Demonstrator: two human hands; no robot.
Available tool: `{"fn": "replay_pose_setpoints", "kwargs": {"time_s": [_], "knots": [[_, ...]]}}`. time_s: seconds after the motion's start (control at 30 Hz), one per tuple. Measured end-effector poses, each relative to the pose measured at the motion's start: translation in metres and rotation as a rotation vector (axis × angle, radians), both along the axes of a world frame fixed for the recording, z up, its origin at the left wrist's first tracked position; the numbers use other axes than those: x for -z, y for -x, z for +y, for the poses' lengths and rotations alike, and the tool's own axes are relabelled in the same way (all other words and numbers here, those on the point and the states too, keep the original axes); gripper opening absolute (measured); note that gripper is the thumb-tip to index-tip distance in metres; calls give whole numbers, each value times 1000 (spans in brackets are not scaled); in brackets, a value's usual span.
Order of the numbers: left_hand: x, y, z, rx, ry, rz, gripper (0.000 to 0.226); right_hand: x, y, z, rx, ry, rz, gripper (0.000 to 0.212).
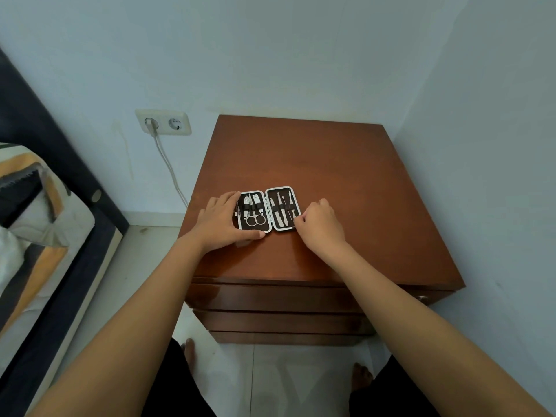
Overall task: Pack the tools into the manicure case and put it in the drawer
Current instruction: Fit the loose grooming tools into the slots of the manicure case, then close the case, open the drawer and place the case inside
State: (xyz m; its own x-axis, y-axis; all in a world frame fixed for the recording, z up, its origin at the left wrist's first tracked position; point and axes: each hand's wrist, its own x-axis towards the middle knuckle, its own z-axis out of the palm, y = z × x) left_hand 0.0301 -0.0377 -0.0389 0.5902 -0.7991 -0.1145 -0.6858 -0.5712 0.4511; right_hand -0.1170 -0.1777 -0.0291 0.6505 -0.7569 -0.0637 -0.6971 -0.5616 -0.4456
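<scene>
A small manicure case point(268, 209) lies open flat on the wooden nightstand point(331, 164). Its left half holds nail clippers and small scissors point(255, 220) under a strap. Its right half holds several slim metal tools point(282, 210). My left hand point(224, 221) grips the case's left edge, thumb along its front. My right hand point(322, 225) rests at the case's right edge with its fingers curled and pinching at the rim. The nightstand's drawers point(270, 296) below are closed.
A bed with a patterned cover point(33, 224) stands to the left. A wall socket point(164, 122) with a plugged-in white cable is beside the nightstand. A wall runs close on the right. My bare feet point(189, 350) are on the tiled floor.
</scene>
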Motion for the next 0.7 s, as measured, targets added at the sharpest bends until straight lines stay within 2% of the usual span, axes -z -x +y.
{"fn": "replay_pose_setpoints", "kwargs": {"time_s": [0.2, 0.33, 0.43, 0.6, 0.7], "knots": [[5, 20, 3, 73, 99, 21, 104, -7, -2, -26, 108, 6, -77, 19], [9, 35, -2, 90, 231, 37, 53, -18, 7, -42, 28, 50, -286, 11], [12, 41, -8, 24, 327, 88, 29, -25, 20, -43, -142, 88, -416, 5], [18, 51, -12, -113, 416, 76, 20, -17, 43, -36, -351, 141, -488, 3], [17, 58, -12, -151, 427, 65, 19, -9, 52, -30, -450, 186, -432, 3]]}}
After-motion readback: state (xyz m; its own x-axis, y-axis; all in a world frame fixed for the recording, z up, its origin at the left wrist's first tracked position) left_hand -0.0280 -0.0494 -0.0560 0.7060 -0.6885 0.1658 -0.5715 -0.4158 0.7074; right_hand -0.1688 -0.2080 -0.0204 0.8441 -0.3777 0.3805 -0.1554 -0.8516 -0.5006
